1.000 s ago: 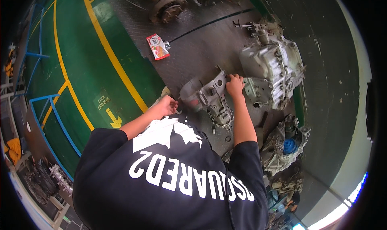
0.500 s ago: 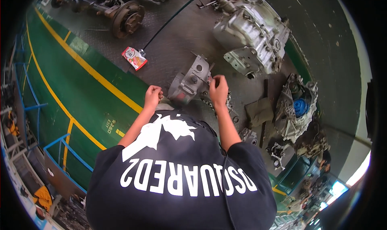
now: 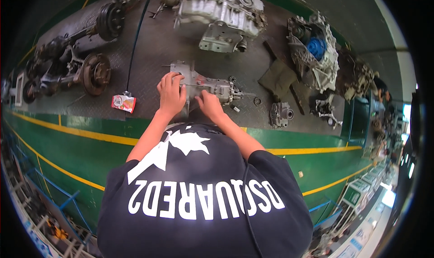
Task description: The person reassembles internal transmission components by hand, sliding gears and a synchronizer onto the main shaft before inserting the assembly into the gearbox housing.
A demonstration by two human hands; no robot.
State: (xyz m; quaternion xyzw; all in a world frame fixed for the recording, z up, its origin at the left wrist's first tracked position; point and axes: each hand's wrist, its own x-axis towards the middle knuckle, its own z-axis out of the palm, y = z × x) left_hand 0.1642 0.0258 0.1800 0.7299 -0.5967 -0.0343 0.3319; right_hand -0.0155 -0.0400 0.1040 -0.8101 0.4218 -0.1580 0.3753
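A small grey metal gearbox point(image 3: 192, 72) lies on the dark table just in front of me, its toothed and rod-like shaft end pointing right. Over its left, wide housing end rests my left hand point(image 3: 172, 94), fingers bent across the casing and thumb apart, gripping it. Against the casing's near side is my right hand point(image 3: 210, 106), its fingers curled closed; whatever they hold, if anything, is hidden. A small ring point(image 3: 257, 101) and a light cylindrical piece point(image 3: 236, 109) lie beside the shaft end.
A large silver transmission point(image 3: 217, 16) stands behind. Farther right are a dark cloth point(image 3: 276, 77), a small casting point(image 3: 281, 114) and an open housing with a blue part point(image 3: 316, 48). To the left are a red-and-white packet point(image 3: 123, 103) and an axle with a rusty hub point(image 3: 96, 74).
My view has turned, so the table edge now runs across. Both hands have moved onto the gearbox; the left, which was apart from it, now grips its housing end.
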